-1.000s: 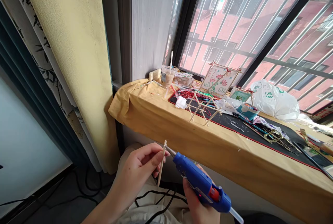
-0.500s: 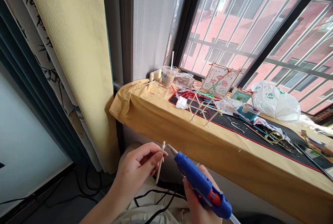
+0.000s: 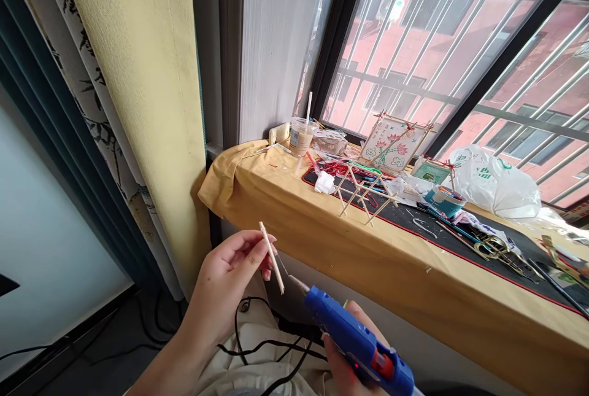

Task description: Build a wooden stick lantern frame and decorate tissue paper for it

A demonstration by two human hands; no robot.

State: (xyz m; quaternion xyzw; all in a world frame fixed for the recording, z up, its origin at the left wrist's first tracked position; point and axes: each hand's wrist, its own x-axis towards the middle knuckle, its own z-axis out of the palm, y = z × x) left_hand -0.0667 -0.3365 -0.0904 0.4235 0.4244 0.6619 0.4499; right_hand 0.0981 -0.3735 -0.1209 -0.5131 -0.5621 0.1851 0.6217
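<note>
My left hand pinches a thin wooden stick between thumb and fingertips, the stick tilted with its lower end pointing down to the right. My right hand grips a blue hot glue gun with an orange trigger. The gun's metal nozzle sits just right of and below the stick's lower end, and a fine glue thread runs between them. On the sill stands a frame of wooden sticks glued together.
A yellow cloth covers the window sill, with a black mat on top. On the sill are a plastic cup with straw, an embroidered panel, scissors, a white plastic bag and craft clutter. Black cables cross my lap.
My left hand rose and tipped the stick from near upright to slanted. The glue gun nozzle dropped from the stick's top end to just below its lower end.
</note>
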